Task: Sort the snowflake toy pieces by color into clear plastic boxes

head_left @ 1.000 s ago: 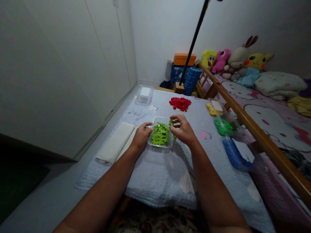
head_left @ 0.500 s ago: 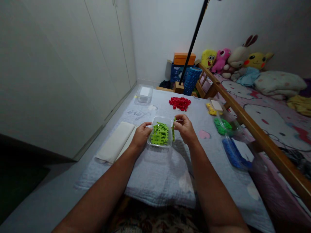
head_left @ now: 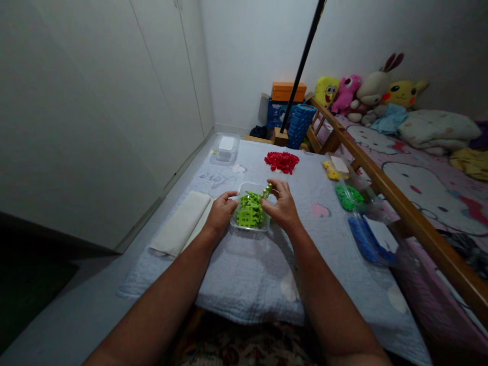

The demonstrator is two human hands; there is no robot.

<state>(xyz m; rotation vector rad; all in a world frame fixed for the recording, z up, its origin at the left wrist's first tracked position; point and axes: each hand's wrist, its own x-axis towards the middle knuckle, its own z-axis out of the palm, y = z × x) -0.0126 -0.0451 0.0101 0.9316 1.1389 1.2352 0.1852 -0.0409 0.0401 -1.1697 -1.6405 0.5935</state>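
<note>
Container (head_left: 249, 230) sits between left hand (head_left: 220, 212), clasping its side, and right hand (head_left: 282, 207), pinching green piece (head_left: 267, 191).

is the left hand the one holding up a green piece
No, the left hand holds the side of the clear container, while the right hand holds the green piece.

The single view looks from the person's head, above and just behind the near edge of the cloth-covered table (head_left: 244, 284), facing forward and down. Its wide frame reaches over the far edge to the wall (head_left: 244, 61), takes in the wardrobe (head_left: 114, 101) beyond the left edge and the bed (head_left: 419, 201) beyond the right; the forearms (head_left: 173, 287) come nearest the lens, entering from below.
</note>
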